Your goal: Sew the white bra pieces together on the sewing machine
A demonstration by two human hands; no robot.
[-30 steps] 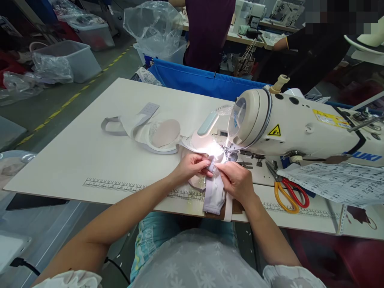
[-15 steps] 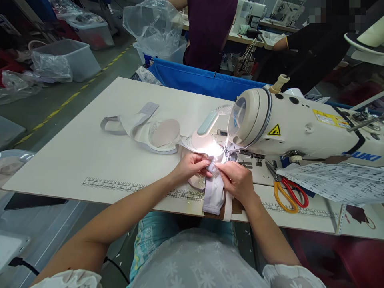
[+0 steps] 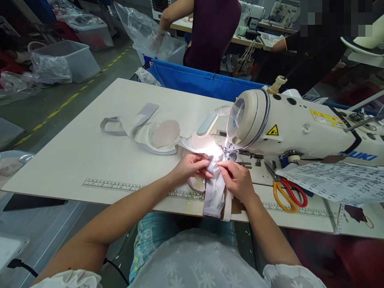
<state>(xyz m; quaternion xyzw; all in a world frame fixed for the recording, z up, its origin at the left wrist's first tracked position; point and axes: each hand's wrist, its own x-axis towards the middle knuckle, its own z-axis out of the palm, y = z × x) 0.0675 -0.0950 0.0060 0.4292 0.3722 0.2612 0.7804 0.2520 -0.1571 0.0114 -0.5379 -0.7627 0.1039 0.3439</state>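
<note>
A pale bra (image 3: 163, 135) stretches across the white table, its far cup and strap lying to the left. Its near end runs under the needle area of the sewing machine (image 3: 264, 116), where a bright lamp washes out detail. My left hand (image 3: 195, 165) pinches the bra's edge just in front of the needle. On the other side, my right hand (image 3: 237, 178) is closed with thumb and finger on the same fabric. Below both hands the bra's wing (image 3: 214, 200) hangs to the table's front edge, beside a white strap (image 3: 227, 206).
Scissors (image 3: 286, 192) with orange and red handles lie right of my right hand, near printed paper sheets (image 3: 336, 180). A ruler strip (image 3: 114, 185) runs along the table front. Behind is a blue cloth bin (image 3: 204, 78); a person in a purple top (image 3: 214, 34) stands beyond.
My right hand's fingers have shifted slightly on the fabric; my left hand stays put. The person behind now reaches an arm into the plastic-lined bin.
</note>
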